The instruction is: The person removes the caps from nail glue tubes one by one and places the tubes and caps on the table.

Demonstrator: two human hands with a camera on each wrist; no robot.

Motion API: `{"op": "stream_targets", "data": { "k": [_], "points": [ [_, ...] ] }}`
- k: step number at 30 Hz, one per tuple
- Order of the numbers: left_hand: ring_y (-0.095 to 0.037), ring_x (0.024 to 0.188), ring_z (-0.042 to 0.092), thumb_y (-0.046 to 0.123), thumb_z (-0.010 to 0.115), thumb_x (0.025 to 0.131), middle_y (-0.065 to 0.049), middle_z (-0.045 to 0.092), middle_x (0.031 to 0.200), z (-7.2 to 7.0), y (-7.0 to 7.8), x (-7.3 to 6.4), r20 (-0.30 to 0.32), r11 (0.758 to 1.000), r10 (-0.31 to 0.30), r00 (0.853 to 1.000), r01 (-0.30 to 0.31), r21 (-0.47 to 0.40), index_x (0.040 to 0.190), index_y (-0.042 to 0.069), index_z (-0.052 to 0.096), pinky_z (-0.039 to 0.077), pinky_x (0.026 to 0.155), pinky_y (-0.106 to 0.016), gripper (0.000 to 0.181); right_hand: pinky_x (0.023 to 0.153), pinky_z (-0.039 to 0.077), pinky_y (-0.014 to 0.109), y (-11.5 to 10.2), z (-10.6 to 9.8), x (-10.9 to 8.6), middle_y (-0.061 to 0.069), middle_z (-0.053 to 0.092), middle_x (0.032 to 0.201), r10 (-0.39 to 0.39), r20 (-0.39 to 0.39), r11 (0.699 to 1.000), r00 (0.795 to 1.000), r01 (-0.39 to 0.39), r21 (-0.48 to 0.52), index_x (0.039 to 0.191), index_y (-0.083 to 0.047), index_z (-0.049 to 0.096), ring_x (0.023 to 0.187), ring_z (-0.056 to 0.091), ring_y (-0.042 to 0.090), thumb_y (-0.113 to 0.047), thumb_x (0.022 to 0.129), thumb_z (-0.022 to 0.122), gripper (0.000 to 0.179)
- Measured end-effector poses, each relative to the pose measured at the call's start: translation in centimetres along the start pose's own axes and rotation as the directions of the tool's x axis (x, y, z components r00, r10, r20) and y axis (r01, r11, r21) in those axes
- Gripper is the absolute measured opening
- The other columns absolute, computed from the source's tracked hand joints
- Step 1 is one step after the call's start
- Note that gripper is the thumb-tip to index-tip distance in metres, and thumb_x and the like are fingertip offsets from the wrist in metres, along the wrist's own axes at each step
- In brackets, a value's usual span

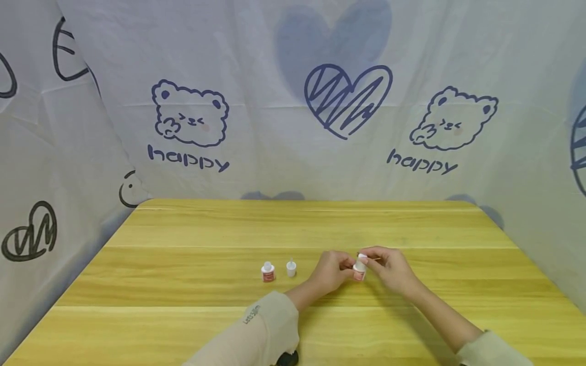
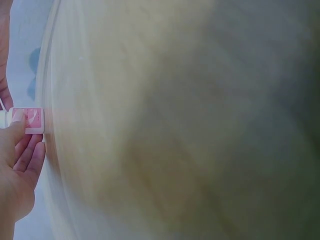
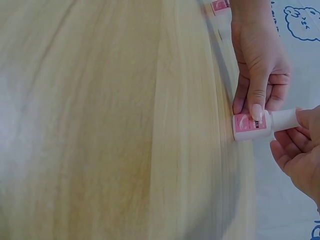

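Observation:
My left hand pinches the body of a small white bottle with a pink label, the thumb lying across the label. At the bottle's top, the fingers and thumb of my right hand pinch its white cap. In the head view the bottle stands slightly tilted, its base close to the table. To the left of my left hand, a second bottle of the same kind stands upright with its narrow white neck bared. Beside it a white cap sits upside down, a thin stem pointing up.
The wooden table reaches back to a pale cloth printed with bears and hearts. More cloth hangs along the left and right sides. A dark object shows under the left sleeve at the bottom edge.

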State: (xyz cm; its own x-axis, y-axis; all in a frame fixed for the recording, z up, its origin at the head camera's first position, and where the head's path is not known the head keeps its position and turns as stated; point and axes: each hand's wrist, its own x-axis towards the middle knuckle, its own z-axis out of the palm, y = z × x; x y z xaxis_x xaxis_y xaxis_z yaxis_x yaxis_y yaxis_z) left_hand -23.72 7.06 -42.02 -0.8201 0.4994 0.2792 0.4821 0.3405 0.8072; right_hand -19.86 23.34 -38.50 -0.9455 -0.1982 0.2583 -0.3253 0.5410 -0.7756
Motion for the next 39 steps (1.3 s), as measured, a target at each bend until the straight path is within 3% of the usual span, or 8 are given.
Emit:
{"op": "stream_targets", "data": {
  "k": [7, 16, 27, 36, 39],
  "points": [
    [-0.009, 0.073, 0.066, 0.011, 0.072, 0.077, -0.012, 0.072, 0.083, -0.06, 0.09, 0.06, 0.008, 0.999, -0.035, 0.999, 0.035, -0.004, 0.087, -0.002, 0.071, 0.048, 0.063, -0.009, 0.016, 0.069, 0.055, 0.028, -0.02, 0.05, -0.01, 0.02, 0.068, 0.1, -0.033, 0.019, 0.999, 0.999, 0.033, -0.006, 0.106, 0.008, 0.064, 0.08, 0.064, 0.01, -0.008, 0.092, 0.056, 0.023],
    [-0.011, 0.074, 0.068, 0.011, 0.072, 0.078, -0.011, 0.073, 0.083, -0.12, 0.13, -0.05, 0.0, 1.0, -0.006, 1.0, 0.006, 0.003, 0.086, -0.001, 0.072, 0.049, 0.064, -0.01, 0.015, 0.072, 0.056, 0.03, 0.01, 0.08, -0.13, 0.02, 0.067, 0.104, -0.025, 0.018, 1.0, 1.0, 0.024, 0.019, 0.11, 0.007, 0.063, 0.086, 0.064, 0.013, -0.01, 0.093, 0.055, 0.025],
    [0.006, 0.066, 0.055, 0.01, 0.071, 0.078, -0.009, 0.073, 0.083, -0.16, 0.27, -0.19, 0.001, 0.999, -0.034, 0.999, 0.034, -0.023, 0.085, 0.0, 0.072, 0.046, 0.06, -0.008, 0.012, 0.069, 0.052, 0.018, -0.01, 0.46, -0.17, 0.016, 0.068, 0.096, 0.094, -0.082, 0.995, 0.992, -0.092, 0.028, 0.103, 0.003, 0.064, 0.08, 0.063, 0.011, -0.011, 0.084, 0.069, 0.025],
    [0.0, 0.071, 0.063, 0.006, 0.07, 0.08, -0.01, 0.073, 0.084, -0.18, 0.44, -0.16, 0.01, 0.999, -0.038, 0.999, 0.039, -0.026, 0.089, -0.001, 0.072, 0.048, 0.061, -0.007, 0.012, 0.068, 0.051, 0.017, -0.4, 0.57, -0.06, 0.012, 0.068, 0.091, 0.1, -0.112, 0.995, 0.989, -0.098, 0.027, 0.097, 0.001, 0.064, 0.078, 0.06, 0.009, -0.012, 0.082, 0.071, 0.022],
    [-0.008, 0.073, 0.067, 0.004, 0.07, 0.079, -0.012, 0.073, 0.085, -0.17, 0.47, -0.16, 0.015, 0.998, -0.033, 0.999, 0.033, -0.055, 0.09, -0.003, 0.072, 0.048, 0.062, -0.008, 0.013, 0.067, 0.051, 0.017, -0.49, 0.6, -0.03, 0.012, 0.068, 0.089, 0.104, -0.115, 0.995, 0.988, -0.101, 0.026, 0.096, 0.001, 0.065, 0.076, 0.06, 0.009, -0.012, 0.082, 0.071, 0.02]
  ]
}}
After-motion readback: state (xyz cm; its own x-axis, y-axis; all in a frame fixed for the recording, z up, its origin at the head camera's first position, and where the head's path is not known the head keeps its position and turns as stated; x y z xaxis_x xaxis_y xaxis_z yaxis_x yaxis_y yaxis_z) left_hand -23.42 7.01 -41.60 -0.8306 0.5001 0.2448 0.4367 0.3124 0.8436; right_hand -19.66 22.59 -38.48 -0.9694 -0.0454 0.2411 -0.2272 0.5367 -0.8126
